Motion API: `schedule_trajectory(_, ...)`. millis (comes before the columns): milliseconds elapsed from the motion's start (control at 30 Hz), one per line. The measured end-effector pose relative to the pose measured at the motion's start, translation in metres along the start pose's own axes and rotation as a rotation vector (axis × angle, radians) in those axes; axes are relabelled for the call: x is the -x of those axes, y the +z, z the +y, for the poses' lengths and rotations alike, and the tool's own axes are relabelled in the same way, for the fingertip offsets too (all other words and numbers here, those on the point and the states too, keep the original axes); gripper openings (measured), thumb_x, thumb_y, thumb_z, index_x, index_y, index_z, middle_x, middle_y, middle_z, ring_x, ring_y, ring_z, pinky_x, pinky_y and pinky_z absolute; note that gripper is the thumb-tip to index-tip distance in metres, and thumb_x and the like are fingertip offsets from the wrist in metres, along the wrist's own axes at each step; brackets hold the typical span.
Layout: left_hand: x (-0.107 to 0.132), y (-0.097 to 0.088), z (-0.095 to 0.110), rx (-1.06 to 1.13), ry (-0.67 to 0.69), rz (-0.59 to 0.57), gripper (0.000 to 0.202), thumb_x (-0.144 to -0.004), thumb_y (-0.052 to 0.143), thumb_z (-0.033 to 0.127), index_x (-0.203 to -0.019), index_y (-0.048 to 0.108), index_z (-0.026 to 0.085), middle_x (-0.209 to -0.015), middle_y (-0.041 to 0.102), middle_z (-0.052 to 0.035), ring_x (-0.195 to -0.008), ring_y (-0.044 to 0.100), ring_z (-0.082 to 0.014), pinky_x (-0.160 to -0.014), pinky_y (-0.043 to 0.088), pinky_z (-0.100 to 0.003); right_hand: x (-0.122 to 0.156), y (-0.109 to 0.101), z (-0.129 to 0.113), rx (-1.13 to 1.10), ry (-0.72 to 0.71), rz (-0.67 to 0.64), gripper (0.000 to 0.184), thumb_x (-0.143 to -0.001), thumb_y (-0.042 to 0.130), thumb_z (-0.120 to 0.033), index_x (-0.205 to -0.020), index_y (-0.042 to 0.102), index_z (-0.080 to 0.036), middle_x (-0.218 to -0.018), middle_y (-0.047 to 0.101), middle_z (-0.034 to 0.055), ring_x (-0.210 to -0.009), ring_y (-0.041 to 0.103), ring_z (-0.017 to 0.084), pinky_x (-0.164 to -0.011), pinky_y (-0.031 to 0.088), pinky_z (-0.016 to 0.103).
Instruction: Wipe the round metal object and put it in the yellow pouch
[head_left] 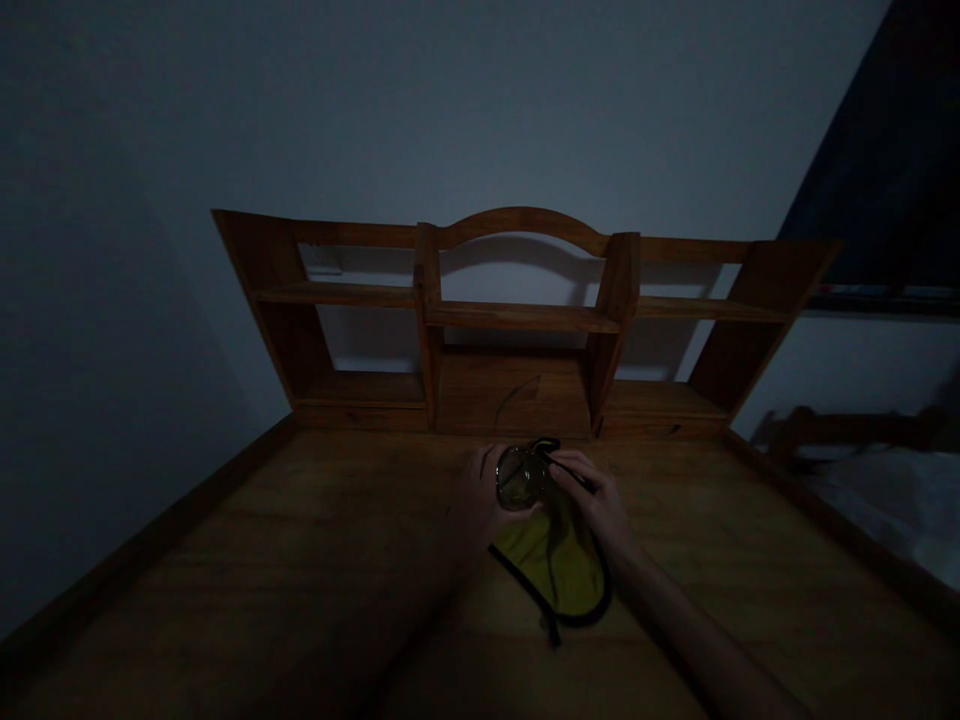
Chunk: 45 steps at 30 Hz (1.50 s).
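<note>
In the dim light, my left hand [480,492] wraps round a clear drinking glass [521,480], with its round mouth facing me. My right hand [597,492] is closed at the glass's right side, pinching the upper part of a yellow-green cloth piece [574,570] with black edging. This cloth hangs below both hands over the desk, and a short black tab shows at its lower end. A black-edged fold stands up beside the rim of the glass. Whether any cloth is inside the glass, I cannot tell.
A wooden desk [337,560] lies beneath the hands, with raised side edges. At its back stands a wooden shelf unit [521,317] with several compartments, against a pale wall [480,110]. A dark window [885,170] and pale bedding [892,495] are at the right.
</note>
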<state>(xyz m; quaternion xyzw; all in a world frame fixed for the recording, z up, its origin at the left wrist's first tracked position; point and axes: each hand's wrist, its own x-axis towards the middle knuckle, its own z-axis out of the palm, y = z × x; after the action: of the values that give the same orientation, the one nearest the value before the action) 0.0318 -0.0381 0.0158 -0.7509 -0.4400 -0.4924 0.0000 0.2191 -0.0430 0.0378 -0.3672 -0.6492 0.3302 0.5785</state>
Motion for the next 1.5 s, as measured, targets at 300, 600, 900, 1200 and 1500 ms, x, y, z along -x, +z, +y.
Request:
schedule_trajectory(300,-0.002,-0.003,-0.005,-0.002,-0.007,-0.012,0.077,-0.06,0.081,0.04,-0.123,0.042,0.02,-0.116,0.053,-0.0101,-0.108,0.054,-0.0266,-0.092,0.051,-0.044,0.007,0.009,-0.013,0.054,-0.015,-0.033,0.024,-0.087,0.061,-0.04,-0.107,0.071,-0.031,-0.117,0.063,0.0048,-0.115,0.054,0.024,-0.105,0.037,0.04)
schedule_trajectory(600,0.006,-0.001,0.001,0.01,0.1,-0.155,0.085,-0.06,0.079,0.053,-0.128,0.041,0.018,-0.122,0.053,-0.0134,-0.113,0.054,-0.0285,-0.095,0.049,-0.044,0.004,0.01,-0.013,-0.317,0.26,-0.141,0.037,-0.088,0.055,-0.053,-0.112,0.069,-0.03,-0.128,0.062,0.0017,-0.125,0.05,0.026,-0.111,0.03,0.043)
schedule_trajectory(900,0.007,-0.005,0.006,-0.032,0.23,-0.167,0.086,-0.058,0.077,0.057,-0.126,0.043,0.018,-0.116,0.06,-0.0131,-0.107,0.057,-0.0307,-0.096,0.046,-0.047,0.007,0.011,-0.008,-0.291,0.298,-0.169,0.039,-0.077,0.072,-0.037,-0.115,0.068,-0.027,-0.122,0.066,0.0028,-0.118,0.057,0.028,-0.104,0.041,0.045)
schedule_trajectory(1200,0.006,-0.003,0.007,-0.063,0.264,-0.207,0.083,-0.061,0.075,0.057,-0.128,0.041,0.019,-0.118,0.059,-0.0136,-0.108,0.058,-0.0306,-0.095,0.045,-0.046,0.015,0.001,-0.002,0.133,0.032,-0.082,0.03,-0.08,0.067,-0.029,-0.109,0.07,-0.036,-0.109,0.071,-0.0015,-0.098,0.067,0.03,-0.094,0.049,0.045)
schedule_trajectory(1500,0.008,0.003,0.004,-0.015,0.169,-0.165,0.088,-0.061,0.078,0.053,-0.133,0.039,0.021,-0.123,0.056,-0.0131,-0.113,0.055,-0.0309,-0.096,0.046,-0.046,0.014,0.006,0.003,0.126,0.131,0.137,0.023,-0.073,0.076,-0.037,-0.095,0.076,-0.03,-0.098,0.075,0.0008,-0.091,0.069,0.029,-0.086,0.053,0.043)
